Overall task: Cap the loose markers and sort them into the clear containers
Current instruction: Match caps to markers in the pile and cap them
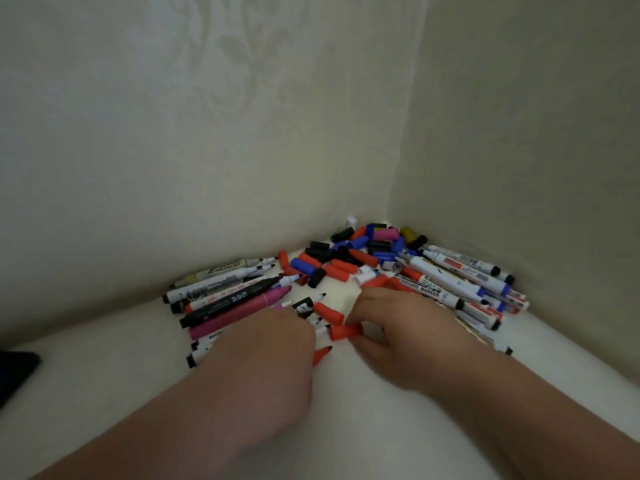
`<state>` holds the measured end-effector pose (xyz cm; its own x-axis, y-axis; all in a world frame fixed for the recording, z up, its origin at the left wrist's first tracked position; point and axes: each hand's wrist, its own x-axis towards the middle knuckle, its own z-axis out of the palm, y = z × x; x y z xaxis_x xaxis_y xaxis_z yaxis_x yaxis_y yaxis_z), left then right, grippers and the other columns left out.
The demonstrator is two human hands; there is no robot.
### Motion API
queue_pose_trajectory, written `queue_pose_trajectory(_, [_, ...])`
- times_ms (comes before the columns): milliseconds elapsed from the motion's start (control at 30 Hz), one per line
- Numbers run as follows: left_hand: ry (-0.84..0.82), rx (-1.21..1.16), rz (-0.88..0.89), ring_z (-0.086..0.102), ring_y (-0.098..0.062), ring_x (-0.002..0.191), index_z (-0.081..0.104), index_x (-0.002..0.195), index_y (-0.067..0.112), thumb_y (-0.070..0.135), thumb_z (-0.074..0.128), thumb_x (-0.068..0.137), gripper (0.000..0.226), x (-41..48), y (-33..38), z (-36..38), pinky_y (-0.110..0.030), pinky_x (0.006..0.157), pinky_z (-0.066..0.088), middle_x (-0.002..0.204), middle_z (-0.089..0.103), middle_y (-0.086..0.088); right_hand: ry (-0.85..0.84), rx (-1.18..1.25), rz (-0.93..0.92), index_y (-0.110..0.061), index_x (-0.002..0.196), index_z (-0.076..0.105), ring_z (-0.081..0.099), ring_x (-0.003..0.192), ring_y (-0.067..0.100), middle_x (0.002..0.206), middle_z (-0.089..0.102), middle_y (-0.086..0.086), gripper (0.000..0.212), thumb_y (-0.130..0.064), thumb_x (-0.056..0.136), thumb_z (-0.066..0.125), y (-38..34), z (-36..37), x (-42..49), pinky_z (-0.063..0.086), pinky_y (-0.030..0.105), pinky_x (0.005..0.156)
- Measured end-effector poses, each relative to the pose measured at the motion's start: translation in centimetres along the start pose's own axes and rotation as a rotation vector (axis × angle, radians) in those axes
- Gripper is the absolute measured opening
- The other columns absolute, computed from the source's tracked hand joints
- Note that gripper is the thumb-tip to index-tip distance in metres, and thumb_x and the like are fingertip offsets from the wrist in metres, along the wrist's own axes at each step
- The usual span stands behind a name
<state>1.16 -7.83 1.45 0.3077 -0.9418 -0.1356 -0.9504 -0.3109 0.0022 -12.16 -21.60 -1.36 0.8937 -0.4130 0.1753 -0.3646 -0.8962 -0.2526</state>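
Lying at the far left edge of the white surface (104,393), a dark object (17,370) is cut off by the frame. To its right, a fan of uncapped markers (221,289) lies with the tips pointing right, among them a black marker (232,301) and, just nearer, a magenta marker (242,312). The left hand (273,344) lies back-up over the near end of this fan, its fingers bent down and hidden. A red marker tip (322,355) juts out from under its fingers, aimed to the right. Whether the fingers actually grip that marker cannot be told.

Just right of the tip, the right hand (398,337) pinches a red cap (346,332) between thumb and forefinger, with the cap's open end facing left toward the tip and a small gap between the two. A second red cap (329,313) lies loose on the surface just beyond the pinched one. Farther back, in the corner where the two pale walls (242,133) meet, a heap of loose caps (349,254) sits in red, blue and black, with one pink and one yellow. At the right, a second pile of whiteboard markers (464,282) lies with the tips pointing left, partly behind the right hand.
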Motion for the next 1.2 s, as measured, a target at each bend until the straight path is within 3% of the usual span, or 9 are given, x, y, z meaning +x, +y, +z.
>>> queue_pose_trajectory(167, [-0.175,-0.276,0.053,0.067,-0.012,0.092,0.069,0.104,0.026,0.04,0.056,0.098,0.019,1.9,-2.5,-2.6,-0.033,0.087,0.055,0.102,0.071,0.005,0.06,0.025,-0.011,-0.033,0.107,0.068,0.057,0.091,0.004,0.1,0.061,-0.017,0.017,-0.039,0.096,0.057,0.7,1.0,0.2,0.052,0.03,0.08])
queue_pose_trajectory(333, [0.017,-1.759,0.078,0.067,-0.025,0.068,0.061,0.098,0.003,0.008,0.054,0.096,0.009,2.3,-3.8,-2.4,-0.039,0.06,0.06,0.08,0.068,-0.013,0.211,0.245,-0.004,-0.033,0.102,0.071,0.06,0.086,0.011,0.094,0.061,-0.015,0.016,-0.028,0.088,0.065,1.5,0.6,-0.5,0.052,0.033,0.074])
queue_pose_trajectory(433, [0.197,-2.127,0.088,0.04,-0.015,0.044,0.054,0.094,0.009,0.016,0.051,0.094,0.008,2.5,-2.2,-0.8,-0.021,0.035,0.033,0.073,0.053,-0.009,0.373,0.502,0.128,-0.036,0.093,0.073,0.064,0.082,0.016,0.091,0.067,-0.007,0.017,-0.02,0.091,0.069,1.1,0.2,-0.9,0.056,0.041,0.074])
queue_pose_trajectory(500, [0.191,-2.081,0.06,0.026,-0.012,0.041,0.055,0.085,0.014,0.02,0.048,0.1,0.018,2.5,-1.2,0.6,-0.016,0.039,0.018,0.071,0.048,-0.007,0.435,0.774,0.24,-0.037,0.084,0.074,0.062,0.069,0.018,0.08,0.07,-0.004,0.023,-0.017,0.093,0.067,0.7,-0.3,-0.7,0.057,0.034,0.062])
queue_pose_trajectory(600, [0.14,-1.9,0.096,0.019,-0.012,0.04,0.059,0.076,0.016,0.03,0.052,0.098,0.028,2.1,0.0,2.0,-0.02,0.043,0.012,0.063,0.041,-0.007,0.421,1.087,0.416,-0.027,0.078,0.074,0.043,0.056,0.022,0.059,0.058,0.004,0.024,-0.02,0.096,0.059,1.4,-1.0,-0.2,0.038,0.029,0.051])
queue_pose_trajectory(667, [0.113,-1.741,0.14,0.024,-0.013,0.04,0.065,0.083,0.013,0.041,0.057,0.091,0.03,2.0,0.6,2.8,-0.024,0.042,0.016,0.058,0.042,-0.005,0.377,1.233,0.425,-0.02,0.078,0.075,0.042,0.06,0.023,0.06,0.056,0.007,0.016,-0.023,0.088,0.063,1.9,-1.5,-0.1,0.036,0.032,0.058])
queue_pose_trajectory(800, [0.182,-1.296,0.236,0.044,-0.006,0.049,0.069,0.094,0.024,0.066,0.055,0.086,0.045,2.2,1.0,4.3,-0.023,0.049,0.035,0.067,0.058,0.002,0.342,1.473,0.346,0.0,0.093,0.067,0.051,0.053,0.013,0.062,0.064,0.007,0.017,-0.01,0.08,0.06,2.4,-1.9,-0.2,0.037,0.022,0.046])
queue_pose_trajectory(1000, [0.28,-1.195,0.132,0.048,0.004,0.051,0.07,0.089,0.036,0.049,0.053,0.094,0.022,2.5,0.9,3.7,-0.015,0.052,0.038,0.061,0.059,0.014,0.328,1.414,0.27,-0.01,0.078,0.067,0.038,0.048,0.019,0.06,0.054,0.011,0.021,-0.029,0.086,0.07,2.8,-1.8,-0.6,0.032,0.023,0.039])
queue_pose_trajectory(1200, [0.254,-1.227,0.162,0.051,0.005,0.052,0.074,0.092,0.036,0.046,0.06,0.09,0.017,2.5,0.9,3.7,-0.012,0.053,0.04,0.068,0.064,0.005,0.233,1.252,0.22,-0.014,0.083,0.072,0.05,0.054,0.023,0.084,0.066,0.028,0.029,-0.042,0.08,0.078,2.5,-1.6,-0.9,0.038,0.023,0.042])
